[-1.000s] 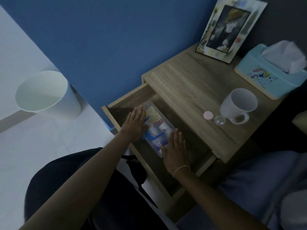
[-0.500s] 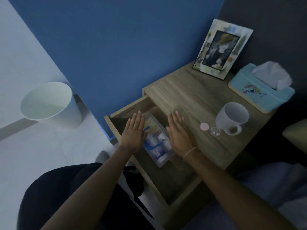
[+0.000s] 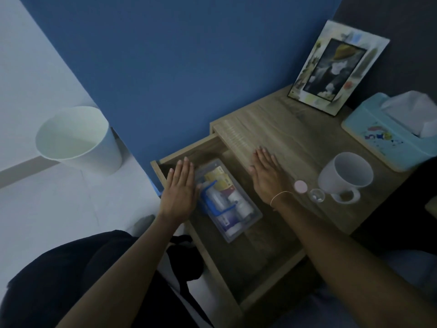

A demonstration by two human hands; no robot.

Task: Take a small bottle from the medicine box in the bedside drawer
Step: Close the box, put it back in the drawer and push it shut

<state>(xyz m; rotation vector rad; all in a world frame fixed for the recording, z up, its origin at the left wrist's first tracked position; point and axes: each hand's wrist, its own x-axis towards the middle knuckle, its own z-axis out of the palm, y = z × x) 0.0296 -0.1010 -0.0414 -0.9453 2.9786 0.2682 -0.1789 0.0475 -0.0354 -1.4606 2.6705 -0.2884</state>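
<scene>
The bedside drawer (image 3: 267, 275) stands pulled out under the wooden nightstand top. Inside it lies a clear plastic medicine box (image 3: 254, 221) with a blue handle, packed with several small bottles (image 3: 243, 208) and packets. My left hand (image 3: 181, 190) is flat and open, fingers together, against the box's left side. My right hand (image 3: 268, 177) hovers flat and open over the front edge of the nightstand top, right of the box. Neither hand holds anything.
On the nightstand top (image 3: 293, 138) sit a white mug (image 3: 345, 176), a pink cap (image 3: 300, 186), a small clear glass (image 3: 316, 195), a teal tissue box (image 3: 390, 131) and a picture frame (image 3: 335, 67). A white bin (image 3: 78, 140) stands on the floor at left.
My right hand has lifted off the box and moved right, over the nightstand's front edge. My left hand stays beside the box's left side. The camera has tilted up.
</scene>
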